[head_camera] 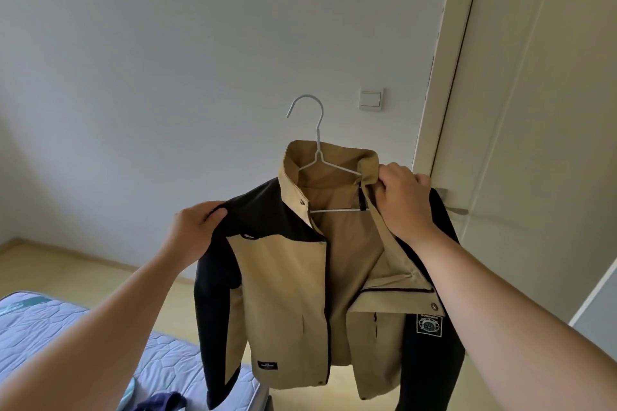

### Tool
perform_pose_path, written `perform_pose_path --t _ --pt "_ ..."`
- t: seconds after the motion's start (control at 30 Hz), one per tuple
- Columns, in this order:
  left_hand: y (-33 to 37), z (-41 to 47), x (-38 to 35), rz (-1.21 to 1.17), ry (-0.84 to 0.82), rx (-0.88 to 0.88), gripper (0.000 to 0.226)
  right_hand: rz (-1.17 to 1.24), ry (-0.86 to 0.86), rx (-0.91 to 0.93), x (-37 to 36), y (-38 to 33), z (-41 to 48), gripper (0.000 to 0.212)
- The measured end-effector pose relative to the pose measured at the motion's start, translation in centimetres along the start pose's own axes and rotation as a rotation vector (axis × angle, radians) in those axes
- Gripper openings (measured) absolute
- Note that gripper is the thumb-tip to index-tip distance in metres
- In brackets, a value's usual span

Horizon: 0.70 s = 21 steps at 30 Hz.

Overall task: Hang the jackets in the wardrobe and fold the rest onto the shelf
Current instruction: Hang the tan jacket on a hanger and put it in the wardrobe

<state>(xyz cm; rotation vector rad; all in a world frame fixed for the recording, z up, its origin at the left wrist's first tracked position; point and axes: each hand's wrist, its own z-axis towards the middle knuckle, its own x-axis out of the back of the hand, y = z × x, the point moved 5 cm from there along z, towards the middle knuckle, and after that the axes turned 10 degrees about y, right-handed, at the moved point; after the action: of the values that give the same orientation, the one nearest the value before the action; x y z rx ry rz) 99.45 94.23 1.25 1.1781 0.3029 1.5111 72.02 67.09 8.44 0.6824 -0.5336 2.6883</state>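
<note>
A tan and black jacket (283,294) hangs in the air in front of me on a white wire hanger (315,130), whose hook sticks up above the collar. My left hand (193,230) grips the jacket's black left shoulder. My right hand (405,200) pinches the tan collar and front edge at the right side. The jacket's front is open, and its black sleeves hang down on both sides.
A mattress (50,337) with a quilted pale cover lies at the lower left, with dark blue clothing (160,402) on its near corner. A cream door (534,143) with a metal handle (454,207) stands at the right. A light switch (371,99) is on the white wall.
</note>
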Motion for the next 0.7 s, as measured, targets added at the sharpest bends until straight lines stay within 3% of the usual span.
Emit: perform_pose_path --t 0.1,0.2,0.27,0.37,0.53,0.7 --pt "0.9 -0.4 -0.7 -0.033 -0.006 0.06 0.027 0.019 0.008 -0.011 0.4 -0.3 0.0 0.021" --pt "5.1 -0.7 -1.5 0.241 0.102 -0.231 0.037 0.029 0.025 -0.026 0.7 -0.4 -0.1 0.022" --pt "8.1 -0.9 -3.0 0.341 0.041 -0.383 0.043 0.04 0.016 -0.03 0.7 -0.6 0.0 0.02" --pt "9.8 -0.6 -4.3 0.307 -0.04 -0.327 0.027 0.061 -0.007 -0.01 1.0 -0.9 -0.1 0.019" --pt "11.1 -1.5 -4.1 0.285 0.134 -0.365 0.022 0.108 -0.119 -0.073 1.7 -0.6 0.5 0.022" --pt "11.9 -3.2 -5.1 0.275 0.147 -0.38 0.022 0.137 -0.096 -0.195 2.2 -1.4 0.6 0.029"
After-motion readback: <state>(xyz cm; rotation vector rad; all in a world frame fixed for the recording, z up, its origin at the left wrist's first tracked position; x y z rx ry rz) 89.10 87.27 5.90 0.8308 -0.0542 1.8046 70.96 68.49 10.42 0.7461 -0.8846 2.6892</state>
